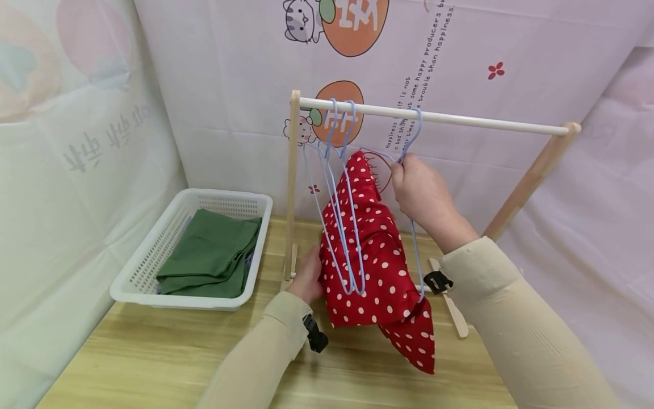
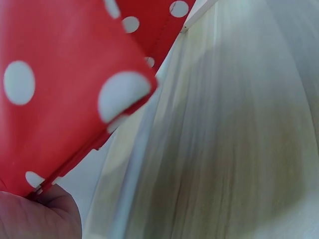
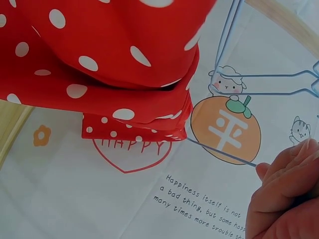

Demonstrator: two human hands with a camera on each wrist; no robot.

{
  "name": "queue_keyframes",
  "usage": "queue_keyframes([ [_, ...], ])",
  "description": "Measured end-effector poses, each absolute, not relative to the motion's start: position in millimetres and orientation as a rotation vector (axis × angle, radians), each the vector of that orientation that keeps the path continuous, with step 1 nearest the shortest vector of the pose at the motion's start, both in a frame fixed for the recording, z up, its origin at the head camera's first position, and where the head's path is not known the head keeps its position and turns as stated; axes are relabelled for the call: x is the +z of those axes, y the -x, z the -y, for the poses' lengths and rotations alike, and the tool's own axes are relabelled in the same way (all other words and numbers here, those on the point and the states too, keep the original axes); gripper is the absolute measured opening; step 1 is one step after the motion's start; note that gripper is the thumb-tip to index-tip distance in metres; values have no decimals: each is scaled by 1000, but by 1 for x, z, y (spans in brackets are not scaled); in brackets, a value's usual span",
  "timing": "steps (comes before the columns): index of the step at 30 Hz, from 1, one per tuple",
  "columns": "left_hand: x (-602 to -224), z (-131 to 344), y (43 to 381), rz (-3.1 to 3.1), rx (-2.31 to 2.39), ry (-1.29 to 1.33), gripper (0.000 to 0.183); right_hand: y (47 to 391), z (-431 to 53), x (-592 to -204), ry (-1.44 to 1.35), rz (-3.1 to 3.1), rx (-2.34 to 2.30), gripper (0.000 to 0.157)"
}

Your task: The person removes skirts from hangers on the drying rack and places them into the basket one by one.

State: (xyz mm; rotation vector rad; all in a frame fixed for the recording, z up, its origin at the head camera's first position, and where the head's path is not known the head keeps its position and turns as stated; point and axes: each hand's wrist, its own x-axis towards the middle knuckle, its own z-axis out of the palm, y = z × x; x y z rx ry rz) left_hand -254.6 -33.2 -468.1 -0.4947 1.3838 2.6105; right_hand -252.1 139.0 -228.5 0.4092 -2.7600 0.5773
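A red cloth with white polka dots [image 1: 375, 244] hangs in folds from a light-blue wire hanger [image 1: 420, 122], whose hook is over the white rod [image 1: 485, 121]. My right hand [image 1: 424, 190] grips this hanger just below its hook. In the right wrist view, the hanger's wire runs from the right hand [image 3: 284, 199] into the folded cloth [image 3: 119, 50]. Low on the cloth's left side, my left hand [image 1: 308, 276] holds its edge. The left wrist view shows the thumb at the cloth's lower border [image 2: 75, 114]; the other fingers are mostly hidden.
Bare blue hangers [image 1: 353, 216] hang near the rod's left end, in front of the cloth. Wooden posts [image 1: 531, 179] carry the rod. A white basket [image 1: 194, 302] with folded green fabric [image 1: 209, 250] stands left on the wooden table [image 1: 138, 352]. Printed sheets enclose the back and sides.
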Motion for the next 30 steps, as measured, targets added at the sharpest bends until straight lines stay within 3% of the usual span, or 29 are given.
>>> queue_keyframes([
  [10,-457,41,255,-1470,2566,468,71,251,-140,-229,-409,2756,595,40],
  [15,-456,43,256,-1535,2549,479,78,251,-140,-229,-408,2768,605,40],
  [25,-457,42,253,-1616,2557,498,58,252,-141,-228,-416,2783,603,41],
  [30,-460,40,251,-1678,2553,498,57,253,-142,-226,-411,2803,617,42],
])
